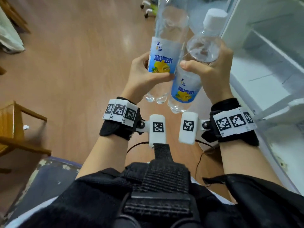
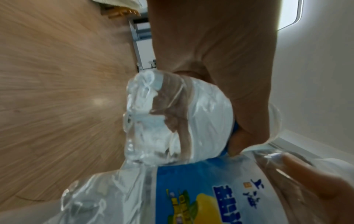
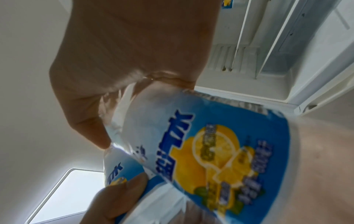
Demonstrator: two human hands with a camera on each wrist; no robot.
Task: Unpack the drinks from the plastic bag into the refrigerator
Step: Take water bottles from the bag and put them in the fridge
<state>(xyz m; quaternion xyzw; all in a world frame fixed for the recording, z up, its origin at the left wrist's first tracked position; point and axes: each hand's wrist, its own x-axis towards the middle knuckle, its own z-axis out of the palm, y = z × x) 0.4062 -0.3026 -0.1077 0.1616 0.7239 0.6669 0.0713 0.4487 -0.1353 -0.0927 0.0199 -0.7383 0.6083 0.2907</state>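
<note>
— So, what is the person holding?

— Two clear bottles with blue and yellow labels. The left hand (image 1: 142,74) has the left bottle (image 1: 166,51). Its fingers are curled round the label part and the thumb presses the front.

— And the other one?

— The right hand (image 1: 212,69) grips the right bottle (image 1: 189,83) up high, near the shoulder. The fingers wrap round it and the thumb lies across the front. Its white cap (image 1: 214,16) is on top.

— Are the bottles apart?

— No, they touch. The right bottle leans and its lower half crosses in front of the left one.

— Where is the refrigerator?

— The refrigerator (image 1: 263,66) is just beside them, on the person's right. Its door is open and you can see white shelves inside. Both bottles are outside it, up in the air over the wooden floor (image 1: 74,63).

— Anything else?

— A wooden chair (image 1: 14,125) stands on the left. There are black bands with square patterns on both wrists. I cannot see the plastic bag for sure.
</note>
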